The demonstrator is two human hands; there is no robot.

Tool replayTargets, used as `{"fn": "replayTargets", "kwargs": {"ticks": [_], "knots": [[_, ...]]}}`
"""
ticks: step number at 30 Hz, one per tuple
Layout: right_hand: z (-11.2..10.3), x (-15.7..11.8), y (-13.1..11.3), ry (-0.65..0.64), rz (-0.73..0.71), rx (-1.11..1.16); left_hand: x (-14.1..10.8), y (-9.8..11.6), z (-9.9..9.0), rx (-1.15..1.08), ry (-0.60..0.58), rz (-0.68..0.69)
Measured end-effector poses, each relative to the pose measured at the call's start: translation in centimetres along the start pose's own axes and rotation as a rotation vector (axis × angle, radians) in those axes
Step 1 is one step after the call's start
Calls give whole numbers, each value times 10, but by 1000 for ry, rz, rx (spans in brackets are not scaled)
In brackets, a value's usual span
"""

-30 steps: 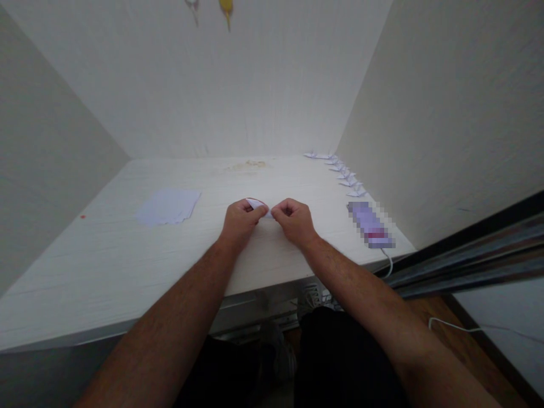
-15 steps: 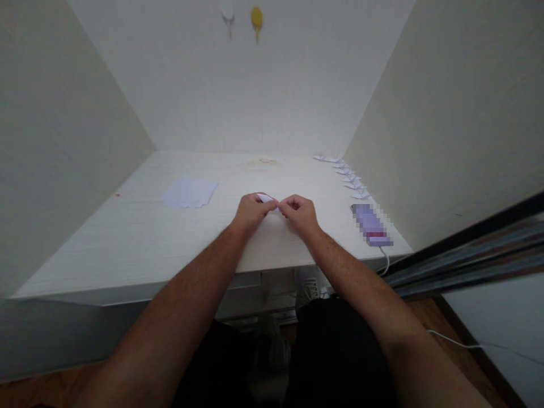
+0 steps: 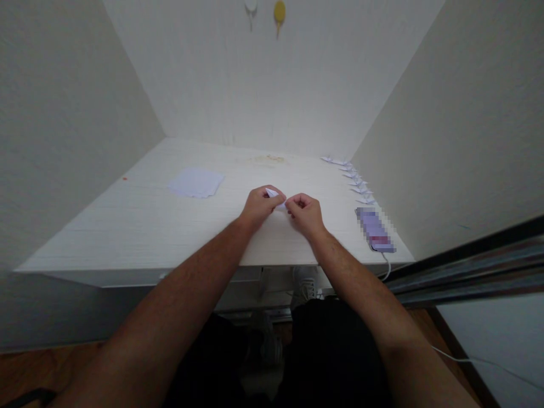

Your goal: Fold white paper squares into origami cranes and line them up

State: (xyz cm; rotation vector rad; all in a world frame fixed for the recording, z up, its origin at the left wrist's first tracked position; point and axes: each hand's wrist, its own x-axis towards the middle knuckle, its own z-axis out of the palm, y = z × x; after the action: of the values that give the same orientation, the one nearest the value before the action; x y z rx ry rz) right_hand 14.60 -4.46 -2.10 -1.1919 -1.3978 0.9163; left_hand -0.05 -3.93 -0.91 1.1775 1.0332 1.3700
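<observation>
A small folded piece of white paper (image 3: 272,194) is pinched between the thumb and fingers of my left hand (image 3: 260,205), with a pointed tip showing above the thumb. My right hand (image 3: 306,212) has its thumb and forefinger closed at the paper's right end, close against my left fingertips. Both hands are just above the white desk, near its middle. Part of the paper is hidden by my fingers.
A stack of white paper sheets (image 3: 198,182) lies on the desk (image 3: 140,226) at the left. Several folded paper figures (image 3: 357,182) line the right edge. Nearer stands a blurred-out phone (image 3: 375,229) with a white cable (image 3: 386,266). Walls enclose the desk.
The camera view has tilted and shifted a little, so the desk's contents appear displaced. Both hands keep their pinch on the folded paper, with only slight finger movement.
</observation>
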Motion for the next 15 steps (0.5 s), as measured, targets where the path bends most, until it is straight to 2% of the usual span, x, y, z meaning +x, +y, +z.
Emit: {"fn": "replayTargets", "kwargs": {"ticks": [4,7,11,15], "knots": [[1,0,0,-62,78,58,2,0,-2,-150,45,-39],[1,1,0,-74,83,67,3,-2,-4,-163,55,-28],[1,2,1,11,51,166,4,-6,-5,-112,22,32],[1,3,0,106,24,229,3,-7,-4,10,-67,43]]}}
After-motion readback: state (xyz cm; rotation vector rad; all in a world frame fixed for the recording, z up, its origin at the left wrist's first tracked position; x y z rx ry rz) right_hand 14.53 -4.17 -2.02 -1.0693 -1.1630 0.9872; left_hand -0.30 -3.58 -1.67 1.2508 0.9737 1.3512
